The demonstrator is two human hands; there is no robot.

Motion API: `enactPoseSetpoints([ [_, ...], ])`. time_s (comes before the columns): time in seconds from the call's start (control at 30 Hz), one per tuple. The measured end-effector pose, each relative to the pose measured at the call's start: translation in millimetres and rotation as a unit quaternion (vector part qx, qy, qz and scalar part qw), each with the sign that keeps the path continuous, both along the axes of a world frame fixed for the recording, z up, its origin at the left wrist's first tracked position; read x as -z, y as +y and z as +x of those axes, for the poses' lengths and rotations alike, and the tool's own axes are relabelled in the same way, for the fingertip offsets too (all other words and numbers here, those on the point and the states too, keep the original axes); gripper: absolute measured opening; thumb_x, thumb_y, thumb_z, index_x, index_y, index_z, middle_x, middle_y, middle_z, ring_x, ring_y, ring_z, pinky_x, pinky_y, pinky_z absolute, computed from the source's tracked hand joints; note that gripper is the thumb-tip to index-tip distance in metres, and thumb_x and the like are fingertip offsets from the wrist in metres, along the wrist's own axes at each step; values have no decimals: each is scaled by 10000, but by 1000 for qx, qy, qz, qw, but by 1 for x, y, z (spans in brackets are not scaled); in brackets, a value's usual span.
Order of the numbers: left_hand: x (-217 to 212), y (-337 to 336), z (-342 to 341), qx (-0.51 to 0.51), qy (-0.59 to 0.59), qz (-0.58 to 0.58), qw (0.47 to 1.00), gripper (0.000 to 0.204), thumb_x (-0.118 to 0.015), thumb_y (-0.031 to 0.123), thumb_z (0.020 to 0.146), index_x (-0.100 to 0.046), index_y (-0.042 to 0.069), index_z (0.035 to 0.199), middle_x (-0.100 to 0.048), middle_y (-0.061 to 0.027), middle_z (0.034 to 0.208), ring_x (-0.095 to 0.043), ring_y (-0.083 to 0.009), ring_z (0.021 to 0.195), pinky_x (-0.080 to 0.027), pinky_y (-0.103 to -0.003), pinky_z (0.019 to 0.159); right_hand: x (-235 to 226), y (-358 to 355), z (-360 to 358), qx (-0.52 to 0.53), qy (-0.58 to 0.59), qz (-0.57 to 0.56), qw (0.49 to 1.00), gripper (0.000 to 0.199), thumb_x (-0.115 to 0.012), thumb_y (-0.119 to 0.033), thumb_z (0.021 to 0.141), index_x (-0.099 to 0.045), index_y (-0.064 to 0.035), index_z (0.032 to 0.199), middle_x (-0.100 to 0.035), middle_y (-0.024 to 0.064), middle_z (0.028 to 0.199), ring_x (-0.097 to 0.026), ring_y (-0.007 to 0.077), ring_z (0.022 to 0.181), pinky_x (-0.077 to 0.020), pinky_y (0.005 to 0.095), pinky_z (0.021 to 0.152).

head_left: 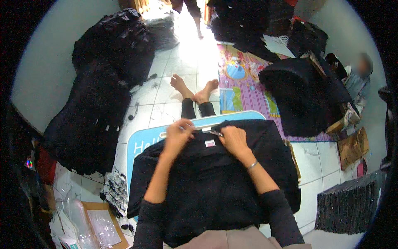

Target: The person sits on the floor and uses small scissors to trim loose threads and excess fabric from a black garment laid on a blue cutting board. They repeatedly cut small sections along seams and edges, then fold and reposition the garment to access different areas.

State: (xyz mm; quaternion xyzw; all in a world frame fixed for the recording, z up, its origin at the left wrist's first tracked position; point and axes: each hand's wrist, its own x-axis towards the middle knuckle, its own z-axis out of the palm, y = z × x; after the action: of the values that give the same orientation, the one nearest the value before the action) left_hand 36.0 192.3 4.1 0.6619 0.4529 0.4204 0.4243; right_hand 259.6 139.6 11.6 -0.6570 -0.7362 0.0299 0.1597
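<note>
A black shirt (207, 182) is spread over a light blue low table (134, 137) across my lap, its collar at the far side. A small white label (210, 143) shows inside the neck. Over the right side of the collar, my right hand (235, 142) is closed around small metal scissors (215, 133), their blades directed left. My left hand (179, 135), slightly blurred, is at the collar's left end with fingers pinched together. What they hold, if anything, is too small to make out.
Heaped black garments (99, 91) line the left wall, and another black pile (294, 95) lies on a colourful patterned mat (248, 89). A stack of dark folded pieces (346, 205) stands at lower right. Plastic bags and cardboard (110, 224) lie lower left. A person (360, 76) sits far right.
</note>
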Motion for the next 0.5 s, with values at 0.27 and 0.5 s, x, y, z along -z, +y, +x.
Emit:
enactPoseSetpoints([
  [0.27,13,-21,41,45,99,27,994,227,-826,142,707,-710,6,847,-637,-29,648,-537,-57,579,-467,-237,573,-2,-16,21,145,-12,120,982,27,-576,-58,862,-556,-41,866,-626,142,873,-675,354,701,-546,441,605],
  [0.5,13,-22,43,43,106,19,993,245,-814,104,705,-701,-14,888,-653,-56,666,-581,-82,584,-482,-240,589,3,-7,61,63,277,53,957,122,-658,-133,850,-690,-16,842,-673,189,802,-684,311,733,-510,417,655],
])
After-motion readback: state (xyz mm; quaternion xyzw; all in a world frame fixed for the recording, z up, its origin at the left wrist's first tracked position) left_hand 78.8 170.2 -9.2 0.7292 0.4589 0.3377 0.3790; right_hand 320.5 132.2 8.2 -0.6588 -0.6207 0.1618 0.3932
